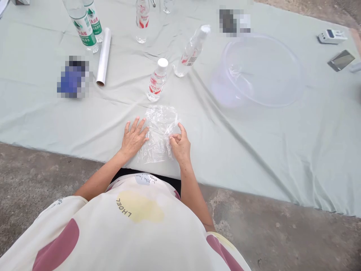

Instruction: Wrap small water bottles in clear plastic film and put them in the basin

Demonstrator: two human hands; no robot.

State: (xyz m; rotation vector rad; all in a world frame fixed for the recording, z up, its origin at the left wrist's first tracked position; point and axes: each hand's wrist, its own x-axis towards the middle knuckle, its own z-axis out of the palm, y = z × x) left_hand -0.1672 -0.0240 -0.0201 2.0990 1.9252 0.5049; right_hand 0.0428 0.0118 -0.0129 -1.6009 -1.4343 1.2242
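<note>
A crinkled sheet of clear cling film lies on the cloth close to the table's front edge. Fingers spread, my left hand rests flat along the film's left side. At its right edge my right hand pinches the film between thumb and fingers, with the index finger stretched out. Just beyond the film stands a small water bottle with a white cap. To the right of that bottle, another bottle leans, its top wrapped in clear film. A roll of cling film lies farther back on the left.
Two large green-labelled bottles and another red-labelled bottle stand at the back. A clear plastic basin sits right of centre. A phone and a white device lie far right. The pale cloth has folds.
</note>
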